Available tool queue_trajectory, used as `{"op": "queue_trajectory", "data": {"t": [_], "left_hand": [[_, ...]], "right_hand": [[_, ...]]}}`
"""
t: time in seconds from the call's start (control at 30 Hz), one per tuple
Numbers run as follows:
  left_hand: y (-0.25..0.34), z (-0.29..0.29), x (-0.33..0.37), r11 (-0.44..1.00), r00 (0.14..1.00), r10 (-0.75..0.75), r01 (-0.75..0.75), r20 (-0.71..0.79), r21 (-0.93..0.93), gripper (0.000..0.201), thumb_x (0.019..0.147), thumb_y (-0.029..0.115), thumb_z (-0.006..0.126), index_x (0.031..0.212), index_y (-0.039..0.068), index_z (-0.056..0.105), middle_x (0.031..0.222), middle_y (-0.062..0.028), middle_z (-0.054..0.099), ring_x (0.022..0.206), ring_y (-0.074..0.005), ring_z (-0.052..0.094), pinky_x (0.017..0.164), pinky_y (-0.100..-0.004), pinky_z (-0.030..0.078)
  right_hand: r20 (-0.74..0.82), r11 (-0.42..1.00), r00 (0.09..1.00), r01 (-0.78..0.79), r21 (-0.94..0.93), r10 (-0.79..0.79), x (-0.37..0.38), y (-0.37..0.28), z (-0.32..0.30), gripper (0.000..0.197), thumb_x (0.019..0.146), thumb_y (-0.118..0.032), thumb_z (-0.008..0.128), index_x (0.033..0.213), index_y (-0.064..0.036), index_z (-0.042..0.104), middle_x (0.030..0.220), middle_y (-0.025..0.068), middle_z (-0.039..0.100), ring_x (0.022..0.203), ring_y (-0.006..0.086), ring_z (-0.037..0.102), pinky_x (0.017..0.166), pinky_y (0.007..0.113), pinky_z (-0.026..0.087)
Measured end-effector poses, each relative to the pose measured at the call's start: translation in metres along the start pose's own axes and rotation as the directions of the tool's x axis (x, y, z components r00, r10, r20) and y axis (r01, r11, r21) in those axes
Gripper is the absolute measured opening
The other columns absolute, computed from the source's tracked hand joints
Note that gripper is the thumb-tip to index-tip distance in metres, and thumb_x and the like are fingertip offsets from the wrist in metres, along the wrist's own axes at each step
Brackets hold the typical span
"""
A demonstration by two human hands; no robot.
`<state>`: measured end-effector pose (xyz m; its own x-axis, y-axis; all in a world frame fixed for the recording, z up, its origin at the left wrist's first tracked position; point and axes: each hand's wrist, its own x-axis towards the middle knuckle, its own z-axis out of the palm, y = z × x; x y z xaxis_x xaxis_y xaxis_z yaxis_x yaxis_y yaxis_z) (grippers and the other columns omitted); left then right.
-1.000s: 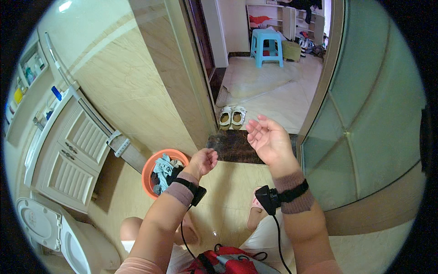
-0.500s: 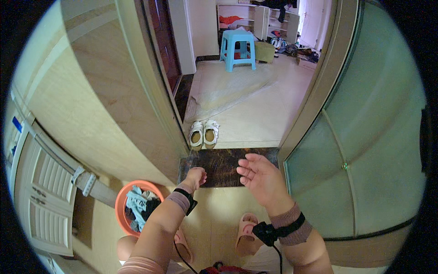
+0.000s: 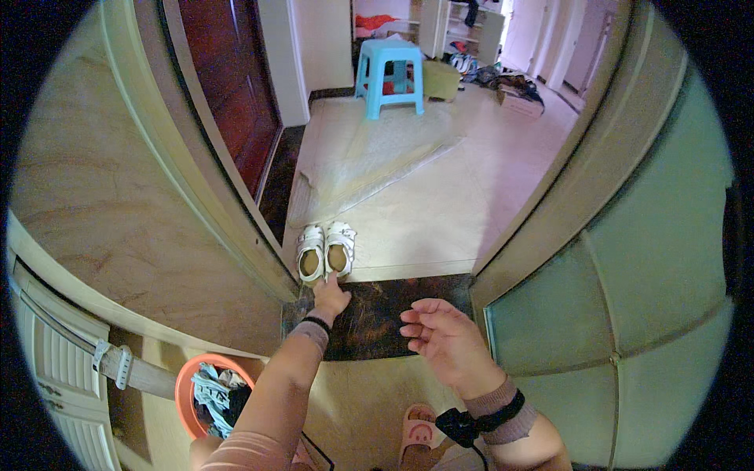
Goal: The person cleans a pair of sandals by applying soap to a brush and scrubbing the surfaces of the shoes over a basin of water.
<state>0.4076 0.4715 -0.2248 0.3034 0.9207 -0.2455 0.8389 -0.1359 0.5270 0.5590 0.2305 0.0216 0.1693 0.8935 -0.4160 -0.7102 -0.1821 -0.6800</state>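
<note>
A pair of small white sandals [image 3: 325,251] stands side by side on the pale floor just beyond a dark threshold strip [image 3: 381,314]. My left hand [image 3: 330,297] reaches forward and touches the heel end of the right sandal, fingers curled; whether it grips is unclear. Over the dark strip my right hand [image 3: 438,336] hovers, palm up, fingers apart, empty. Both wrists wear dark bands. My foot in a pink slipper [image 3: 416,430] shows below.
An orange basin [image 3: 206,392] with crumpled cloths sits at lower left beside a white louvred cabinet [image 3: 55,392]. A wooden door frame [image 3: 220,173] lies left, a frosted glass panel [image 3: 628,298] right. Farther off stand a blue stool [image 3: 390,74] and clutter.
The view has moved forward through the doorway. My left hand stretched out from above the basin to the sandals. My right hand lowered and stayed open.
</note>
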Motion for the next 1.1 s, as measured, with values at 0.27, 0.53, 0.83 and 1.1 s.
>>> {"op": "queue_trajectory", "data": {"t": [0.27,0.53,0.83,1.1], "left_hand": [[-0.002,-0.004,0.039,0.981,1.000,-0.014,0.014,-0.005,0.193,0.098,0.071,0.027,0.078,0.151,0.024,0.021,0.148,-0.0326,0.018,0.139,-0.0509,0.013,0.109,-0.0574,0.029],[0.001,0.010,0.065,0.898,0.925,-0.260,0.126,0.277,0.421,0.063,0.086,0.025,0.060,0.144,0.033,0.038,0.159,-0.0215,-0.003,0.146,-0.0446,-0.003,0.106,-0.0591,0.032],[-0.041,0.041,0.049,0.880,0.851,0.018,-0.263,0.524,0.396,0.022,0.087,0.024,0.056,0.093,0.006,0.067,0.104,-0.0213,0.067,0.098,-0.0335,0.064,0.086,-0.0462,0.050],[-0.037,0.075,-0.103,0.992,0.965,0.011,-0.043,0.261,0.118,0.046,0.084,0.048,0.061,0.101,0.006,0.065,0.099,-0.0161,0.069,0.092,-0.0360,0.065,0.079,-0.0448,0.050]], "right_hand": [[0.021,0.999,0.999,-0.047,-0.024,0.048,0.011,-0.010,0.000,0.021,0.090,-0.014,0.058,0.110,-0.0082,0.059,0.104,0.0079,0.066,0.088,0.0198,0.063,0.076,0.035,0.050],[0.020,0.997,0.997,-0.074,0.026,0.073,0.006,-0.016,-0.013,0.021,0.091,-0.014,0.057,0.110,-0.0076,0.060,0.103,0.0088,0.067,0.089,0.0194,0.064,0.078,0.034,0.050],[0.014,0.996,0.996,-0.089,-0.003,0.089,-0.003,-0.016,-0.008,0.021,0.094,-0.015,0.054,0.112,-0.0074,0.060,0.106,0.0100,0.066,0.090,0.0198,0.063,0.079,0.034,0.050],[0.160,0.997,0.984,-0.078,-0.025,0.081,-0.010,-0.005,-0.002,0.018,0.094,-0.013,0.053,0.110,-0.0080,0.060,0.104,0.0091,0.067,0.091,0.0194,0.064,0.079,0.033,0.050]]}}
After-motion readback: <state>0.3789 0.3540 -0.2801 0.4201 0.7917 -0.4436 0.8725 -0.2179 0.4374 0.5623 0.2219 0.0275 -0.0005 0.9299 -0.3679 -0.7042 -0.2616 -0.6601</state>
